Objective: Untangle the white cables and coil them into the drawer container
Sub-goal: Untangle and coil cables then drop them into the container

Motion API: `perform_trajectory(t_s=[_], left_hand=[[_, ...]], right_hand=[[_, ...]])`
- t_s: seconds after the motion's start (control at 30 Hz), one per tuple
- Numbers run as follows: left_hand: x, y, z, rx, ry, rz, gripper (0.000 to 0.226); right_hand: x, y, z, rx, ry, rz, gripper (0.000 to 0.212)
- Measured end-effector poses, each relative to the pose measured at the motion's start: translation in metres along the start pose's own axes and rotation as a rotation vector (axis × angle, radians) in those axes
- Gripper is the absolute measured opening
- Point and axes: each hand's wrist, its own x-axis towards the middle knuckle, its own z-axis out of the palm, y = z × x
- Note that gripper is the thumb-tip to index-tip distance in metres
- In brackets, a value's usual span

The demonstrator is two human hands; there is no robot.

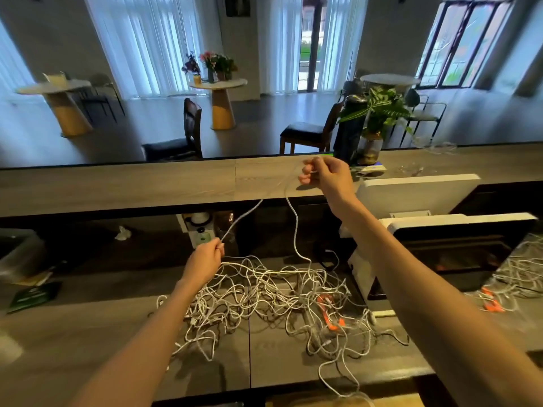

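1. My right hand (320, 174) pinches one white cable (295, 221) raised over the upper counter (117, 183); my left hand (205, 257) grips the same strand lower down.
2. The tangled pile (264, 301) lies below, nearer my left; I'd judge the strand wants pulling up and away.

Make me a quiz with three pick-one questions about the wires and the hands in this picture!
1. Where does the tangled pile of white cables lie?
A. on the counter
B. on a chair
C. on the floor

2. What colour are the clips in the pile?
A. blue
B. orange
C. green

3. What is the right hand doing?
A. resting flat
B. pinching a raised cable
C. holding a cup

Answers: 1 A, the pile spreads over the wooden counter. 2 B, they show bright orange. 3 B, its fingers pinch a cable strand lifted above the pile, which the left hand grips lower down.
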Motion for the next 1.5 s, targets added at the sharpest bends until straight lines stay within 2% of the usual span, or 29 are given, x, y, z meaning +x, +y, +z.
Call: perform_trajectory(t_s=[0.07, 0.1, 0.17, 0.23, 0.33, 0.4, 0.5, 0.6, 0.7, 0.77, 0.83, 0.93, 1.0, 1.07, 1.17, 1.2, 1.27, 1.33, 1.4, 1.5], left_hand=[[0.000, -0.007, 0.007, -0.069, -0.084, -0.085, 0.029], [-0.001, -0.012, 0.010, -0.096, -0.127, -0.125, 0.029], [-0.005, -0.021, 0.010, -0.142, -0.145, -0.162, 0.031], [-0.003, -0.020, 0.004, -0.231, -0.079, -0.151, 0.031], [0.008, 0.000, -0.011, -0.387, 0.024, -0.132, 0.029], [0.015, 0.018, -0.017, -0.489, 0.013, -0.123, 0.030], [0.010, 0.058, -0.018, -0.644, -0.068, -0.106, 0.032], [-0.007, 0.096, -0.009, -0.772, -0.243, -0.155, 0.039], [-0.021, 0.114, 0.006, -0.764, -0.333, -0.113, 0.036], [-0.025, 0.118, 0.014, -0.746, -0.286, -0.081, 0.030], [-0.020, 0.119, 0.014, -0.802, -0.145, -0.145, 0.029], [-0.009, 0.113, -0.005, -0.857, -0.011, -0.170, 0.035], [-0.003, 0.112, -0.021, -0.906, -0.014, -0.158, 0.037], [0.000, 0.120, -0.035, -0.957, -0.040, -0.132, 0.037], [0.002, 0.137, -0.046, -1.068, -0.095, -0.133, 0.036], [0.002, 0.141, -0.048, -1.092, -0.116, -0.137, 0.036], [0.000, 0.145, -0.053, -1.063, -0.138, -0.121, 0.038], [-0.002, 0.143, -0.059, -0.907, -0.141, -0.066, 0.042], [-0.004, 0.137, -0.061, -0.767, -0.139, -0.023, 0.046], [-0.010, 0.117, -0.053, -0.738, -0.210, -0.061, 0.059]], right_hand=[[0.004, 0.000, -0.002, 0.297, 0.037, 0.081, 0.028], [0.006, 0.001, -0.004, 0.352, 0.043, 0.126, 0.028], [0.003, 0.009, -0.007, 0.296, 0.003, 0.235, 0.029], [-0.001, 0.019, -0.012, 0.174, -0.078, 0.301, 0.030], [-0.009, 0.032, -0.012, 0.016, -0.228, 0.317, 0.033], [-0.015, 0.036, -0.004, 0.010, -0.334, 0.319, 0.031], [-0.021, 0.037, 0.013, 0.101, -0.427, 0.326, 0.027], [-0.025, 0.035, 0.024, 0.203, -0.445, 0.330, 0.026], [-0.027, 0.037, 0.031, 0.295, -0.431, 0.335, 0.028], [-0.028, 0.041, 0.031, 0.322, -0.457, 0.322, 0.030], [-0.031, 0.047, 0.026, 0.315, -0.479, 0.317, 0.035], [-0.047, 0.069, 0.019, 0.194, -0.383, 0.341, 0.040], [-0.061, 0.090, 0.021, 0.009, -0.382, 0.344, 0.044], [-0.073, 0.107, 0.031, -0.124, -0.466, 0.346, 0.050], [-0.082, 0.109, 0.049, -0.153, -0.583, 0.315, 0.063], [-0.082, 0.107, 0.055, -0.113, -0.619, 0.303, 0.060], [-0.082, 0.104, 0.065, -0.036, -0.639, 0.283, 0.038], [-0.081, 0.101, 0.070, -0.045, -0.579, 0.255, 0.018], [-0.080, 0.098, 0.070, -0.059, -0.498, 0.227, 0.019], [-0.075, 0.088, 0.063, -0.107, -0.391, 0.179, 0.024]])
